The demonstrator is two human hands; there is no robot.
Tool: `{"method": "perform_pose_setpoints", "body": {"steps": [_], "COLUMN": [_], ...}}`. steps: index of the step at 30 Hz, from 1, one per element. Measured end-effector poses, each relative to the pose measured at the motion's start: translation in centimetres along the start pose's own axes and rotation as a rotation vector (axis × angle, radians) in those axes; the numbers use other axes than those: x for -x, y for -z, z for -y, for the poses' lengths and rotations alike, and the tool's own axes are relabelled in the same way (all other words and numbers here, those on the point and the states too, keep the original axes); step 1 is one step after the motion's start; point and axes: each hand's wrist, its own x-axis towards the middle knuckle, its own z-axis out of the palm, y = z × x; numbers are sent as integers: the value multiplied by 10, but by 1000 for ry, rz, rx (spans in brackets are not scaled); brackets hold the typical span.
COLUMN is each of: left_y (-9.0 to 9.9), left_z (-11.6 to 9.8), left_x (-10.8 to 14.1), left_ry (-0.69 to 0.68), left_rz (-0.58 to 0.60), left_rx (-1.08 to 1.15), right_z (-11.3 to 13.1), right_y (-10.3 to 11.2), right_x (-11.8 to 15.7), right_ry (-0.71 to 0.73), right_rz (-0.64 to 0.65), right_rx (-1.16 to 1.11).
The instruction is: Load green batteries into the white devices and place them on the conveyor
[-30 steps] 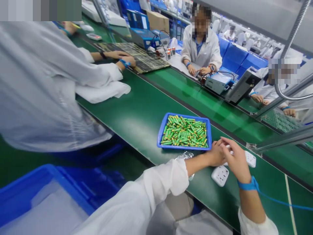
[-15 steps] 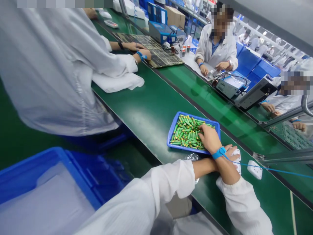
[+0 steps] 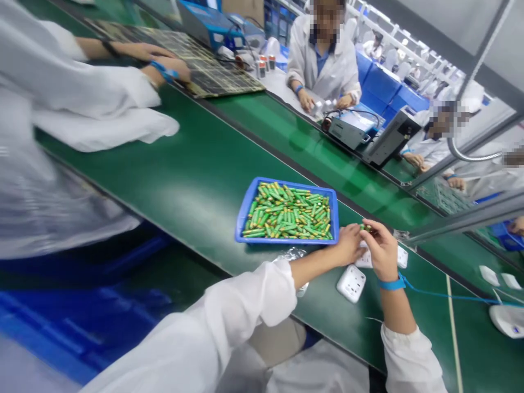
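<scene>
A blue tray (image 3: 241, 221) full of small green batteries with gold-coloured ends (image 3: 286, 215) rests on the green bench. My right hand (image 3: 383, 251), with a blue wrist strap, pinches batteries (image 3: 365, 227) right of the tray; how many is unclear. Beside it, my left hand (image 3: 347, 245) has its fingers on a white plastic case (image 3: 363, 260), which both hands partly cover. Another white case (image 3: 351, 284) with small dark openings lies below my hands, and a third (image 3: 403, 256) shows behind my right wrist.
Crumpled clear plastic (image 3: 292, 255) lies under my left forearm. A co-worker's hands (image 3: 167, 63) rest near a gridded panel (image 3: 204, 65) at upper left. Other people sit across the line. A metal post (image 3: 462, 221) and the blue strap cord (image 3: 446, 297) are at right.
My right hand has left the tray with batteries and moved right, beside my left hand. My forearms are no longer crossed. The view has shifted right.
</scene>
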Motion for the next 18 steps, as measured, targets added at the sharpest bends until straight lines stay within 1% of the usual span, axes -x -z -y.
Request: {"method": "perform_pose_setpoints", "body": {"steps": [2,3,4,6,8,10,14,18], "left_y": [4,7,10,15,19,22,26,28], "left_z": [5,7,8,10,8,6,4,4], "left_x": [3,5,6,8,9,10,11,10], "left_ry": [-25,-29,-30,-35,-51,-61,-14,-7], "left_rz": [22,32,41,66,96,121,138,154], "left_rx": [17,29,41,61,66,59,47,48], "right_z": [-28,-40,-51,-67,-75,-77,-74,-70], "right_y": [28,39,47,57,58,53,41,36], "right_x": [19,28,37,51,59,62,61,57], "right_ry": [-72,-108,-141,-197,-229,-244,-269,-275], "right_rz": [-150,-194,-217,-215,-193,-176,-148,-155], "right_rx": [-16,-22,-24,-16,-6,-6,25,82]}}
